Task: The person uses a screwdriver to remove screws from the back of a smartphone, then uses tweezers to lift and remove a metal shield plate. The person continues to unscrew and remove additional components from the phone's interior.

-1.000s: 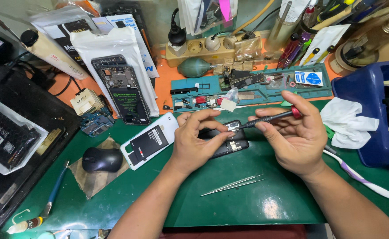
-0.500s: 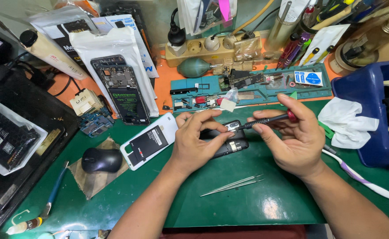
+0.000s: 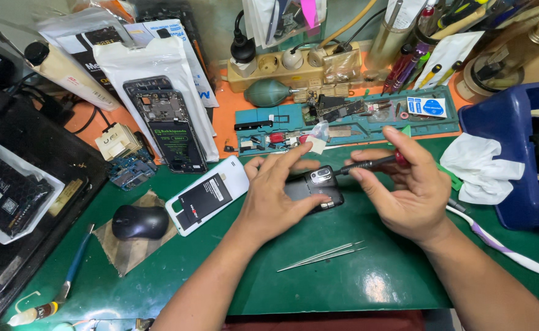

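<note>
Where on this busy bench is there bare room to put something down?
Bare green mat lies below the tweezers, between the forearms, and left of them below the white phone cover. The orange back strip by the power strip is crowded.
</note>
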